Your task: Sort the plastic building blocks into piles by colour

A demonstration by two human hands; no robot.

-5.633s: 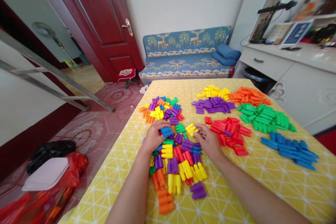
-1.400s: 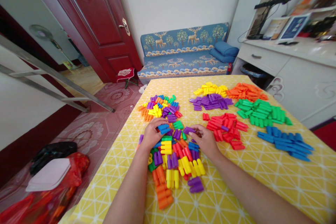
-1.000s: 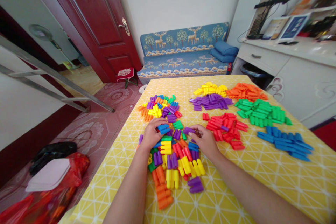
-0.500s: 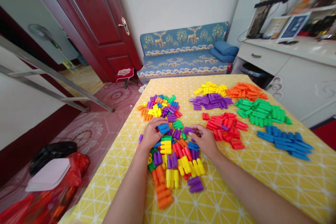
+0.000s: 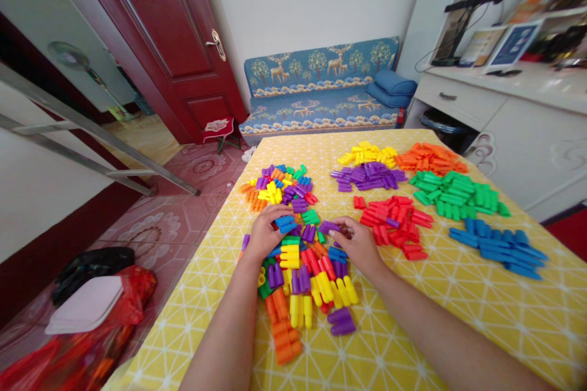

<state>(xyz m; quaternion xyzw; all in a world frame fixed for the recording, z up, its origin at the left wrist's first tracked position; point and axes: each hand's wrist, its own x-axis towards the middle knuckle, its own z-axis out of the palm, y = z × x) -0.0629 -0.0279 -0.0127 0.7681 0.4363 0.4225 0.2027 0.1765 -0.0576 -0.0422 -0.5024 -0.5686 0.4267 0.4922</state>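
My left hand (image 5: pixel 266 233) is closed around a blue plastic toy block (image 5: pixel 285 224) made of joined bullet-shaped tubes. In my right hand (image 5: pixel 355 241) a purple block (image 5: pixel 328 227) of the same kind is pinched between thumb and fingers. Both hands hover at the far part of a mixed-colour heap of blocks (image 5: pixel 300 281). Just beyond them lies a smaller mixed heap (image 5: pixel 279 186). To the right of my right hand is a pile of red blocks (image 5: pixel 389 220) with one purple block (image 5: pixel 392 223) on it.
Single-colour piles stand on the right: purple (image 5: pixel 369 177), yellow (image 5: pixel 367 154), orange (image 5: pixel 431 160), green (image 5: pixel 458 195) and blue (image 5: pixel 498 245). A yellow patterned cloth (image 5: pixel 394 342) covers the table. Beyond it is a blue sofa (image 5: pixel 316 113); a metal ladder (image 5: pixel 101 134) leans at left.
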